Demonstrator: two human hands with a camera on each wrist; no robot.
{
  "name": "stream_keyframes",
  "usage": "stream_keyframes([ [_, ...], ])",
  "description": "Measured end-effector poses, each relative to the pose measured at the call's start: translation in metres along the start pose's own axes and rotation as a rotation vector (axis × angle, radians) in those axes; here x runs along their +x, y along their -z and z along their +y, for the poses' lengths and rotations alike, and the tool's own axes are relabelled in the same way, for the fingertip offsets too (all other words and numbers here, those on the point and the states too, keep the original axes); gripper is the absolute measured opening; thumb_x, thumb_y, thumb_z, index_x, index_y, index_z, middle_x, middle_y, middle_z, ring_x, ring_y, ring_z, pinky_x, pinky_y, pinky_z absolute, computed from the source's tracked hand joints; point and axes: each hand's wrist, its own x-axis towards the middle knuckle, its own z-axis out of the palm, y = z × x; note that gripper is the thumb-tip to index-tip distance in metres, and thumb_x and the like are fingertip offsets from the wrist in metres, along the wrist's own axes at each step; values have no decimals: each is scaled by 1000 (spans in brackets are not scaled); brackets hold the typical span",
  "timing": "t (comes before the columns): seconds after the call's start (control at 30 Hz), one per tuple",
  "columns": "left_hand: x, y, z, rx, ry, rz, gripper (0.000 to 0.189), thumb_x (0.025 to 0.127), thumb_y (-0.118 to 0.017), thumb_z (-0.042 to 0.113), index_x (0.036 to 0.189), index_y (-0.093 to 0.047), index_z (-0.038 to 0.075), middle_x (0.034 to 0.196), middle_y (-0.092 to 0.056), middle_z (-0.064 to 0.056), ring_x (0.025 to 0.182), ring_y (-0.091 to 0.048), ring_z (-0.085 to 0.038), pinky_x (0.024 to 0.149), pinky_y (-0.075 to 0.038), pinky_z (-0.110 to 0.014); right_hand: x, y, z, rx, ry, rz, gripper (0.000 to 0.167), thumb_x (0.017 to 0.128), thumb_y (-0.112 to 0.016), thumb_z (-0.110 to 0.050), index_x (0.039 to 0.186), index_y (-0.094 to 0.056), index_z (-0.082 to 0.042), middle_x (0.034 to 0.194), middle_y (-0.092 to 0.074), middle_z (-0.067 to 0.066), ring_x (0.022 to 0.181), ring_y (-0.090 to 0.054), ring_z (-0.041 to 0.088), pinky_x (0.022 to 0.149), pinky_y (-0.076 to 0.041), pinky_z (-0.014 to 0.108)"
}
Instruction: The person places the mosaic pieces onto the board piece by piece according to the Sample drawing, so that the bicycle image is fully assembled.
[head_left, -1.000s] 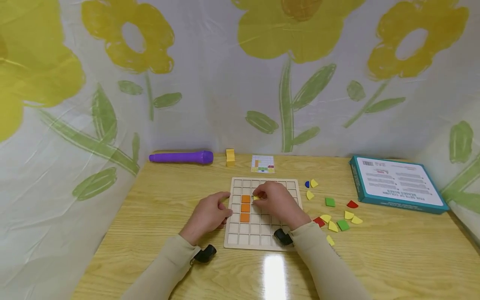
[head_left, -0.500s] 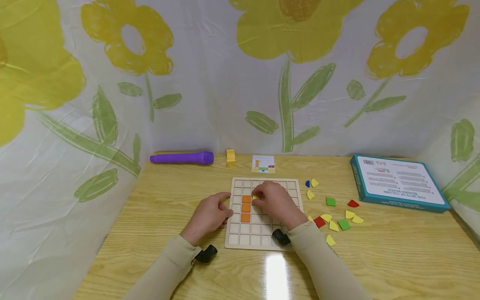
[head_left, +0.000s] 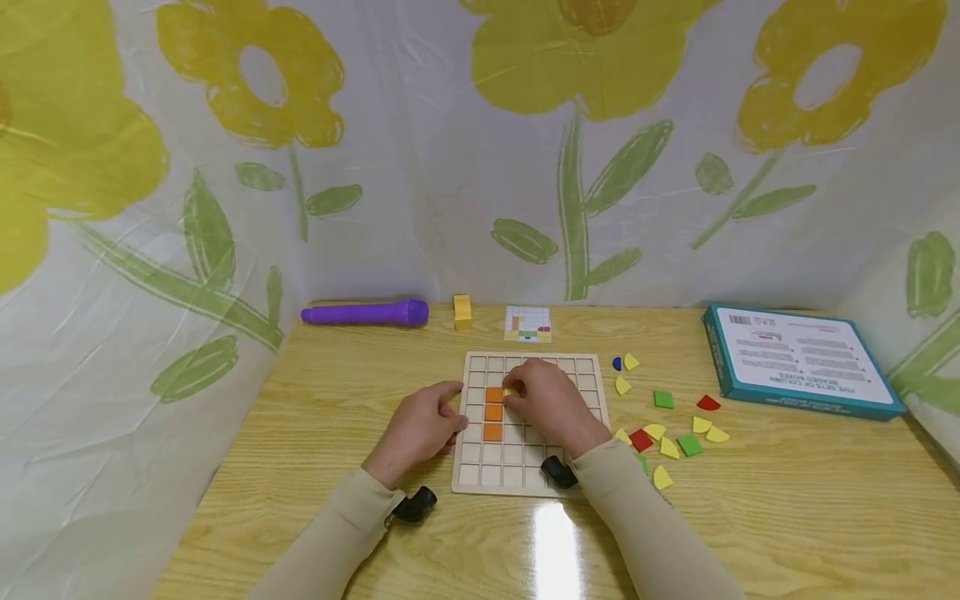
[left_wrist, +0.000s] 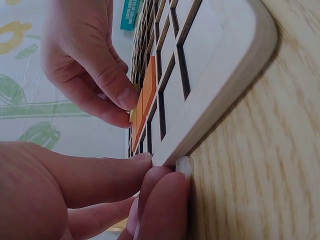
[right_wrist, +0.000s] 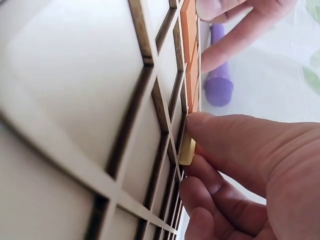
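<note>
A wooden grid board (head_left: 487, 477) lies on the table, its left edge pinched between the thumb and fingers of my left hand (head_left: 420, 425). In the left wrist view, that thumb (left_wrist: 110, 172) is on the board's upper side and a fingertip is against its edge. My right hand (head_left: 553, 402) pinches a small yellow piece (right_wrist: 187, 150) at a cell just right of the top orange square (head_left: 493, 395). That piece seems partly in the cell; the fingers hide its full outline. Three orange squares stand in a column on the board. The right hand covers part of the grid.
Yellow quarter-circle pieces (head_left: 662, 477), green squares (head_left: 690, 445), red pieces (head_left: 708, 402) and a blue half-circle (head_left: 617, 363) lie right of the board. Behind it are a pattern card (head_left: 528, 325), yellow block (head_left: 462, 312) and purple microphone (head_left: 365, 313). A teal box (head_left: 802, 360) lies at far right.
My right hand stays at the same cell, its forearm shifting slightly left, and a green piece beside the sleeve comes into view. The left hand keeps its hold on the board.
</note>
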Motion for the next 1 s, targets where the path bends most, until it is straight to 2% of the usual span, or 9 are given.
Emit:
stream_keyframes([
  [0.43, 0, -4, 4, 12, -3, -5, 60, 99, -77, 8, 156, -58, 10, 87, -68, -5, 59, -65, -16, 54, -52, -25, -5, -1, 5, 0, -44, -19, 17, 96, -83, -18, 110, -84, -10, 100, -72, 3, 89, -62, 17, 87, -58, 38],
  [0.8, -1, -2, 5, 7, 0, -5, 61, 99, -77, 8, 157, -57, 10, 87, -68, -6, 62, -66, -17, 55, -51, -26, -4, 2, 3, -8, -34, -20, 18, 95, -85, -16, 111, -84, -9, 102, -73, 4, 90, -62, 18, 89, -59, 38],
  [1.0, 0, 1, 2, 8, 10, 5, 61, 100, -76, 9, 158, -56, 11, 89, -70, -6, 63, -67, -17, 55, -52, -26, -3, 11, -4, -5, -32, -27, 21, 96, -82, -17, 116, -83, -9, 110, -76, 6, 100, -69, 21, 97, -60, 41],
])
